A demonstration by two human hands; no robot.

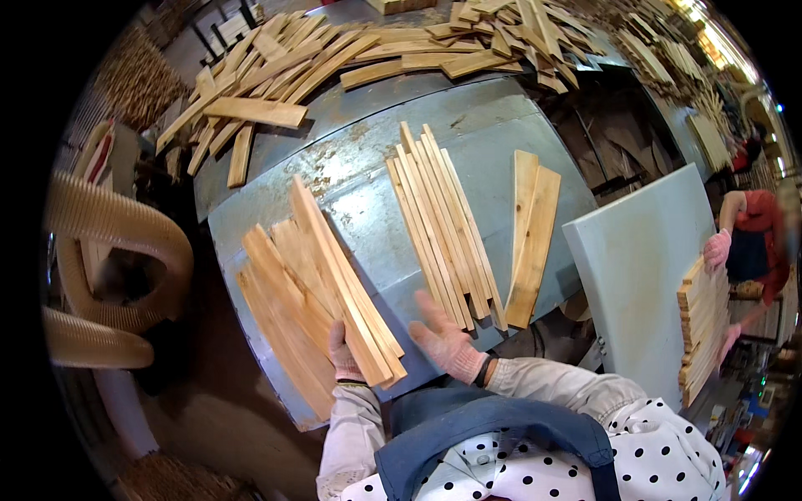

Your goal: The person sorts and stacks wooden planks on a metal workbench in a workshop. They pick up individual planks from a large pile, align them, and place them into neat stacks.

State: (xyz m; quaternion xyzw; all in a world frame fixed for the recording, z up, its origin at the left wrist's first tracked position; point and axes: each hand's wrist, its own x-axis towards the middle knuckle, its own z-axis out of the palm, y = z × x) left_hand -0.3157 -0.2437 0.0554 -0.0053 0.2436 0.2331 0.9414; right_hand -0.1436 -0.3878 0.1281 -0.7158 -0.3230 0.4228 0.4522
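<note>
My left hand (345,359), in a pale pink knit glove, is closed around the near end of a few wooden boards (338,284) stood on edge and tilted. More flat boards (288,334) lie under and to the left of them. My right hand (451,342), gloved the same way, is open with its fingers spread and holds nothing. Just beyond it, several narrow wooden strips (443,225) lie side by side in a row with uneven ends. To their right rest two wider boards (532,242), one overlapping the other.
A grey metal table (359,167) carries the wood. Heaped boards (401,54) cover its far side. Ribbed hoses (125,225) hang at the left. On the right, a co-worker's gloved hand (717,249) touches a stack of strips (702,326) on a pale slanted panel (626,267).
</note>
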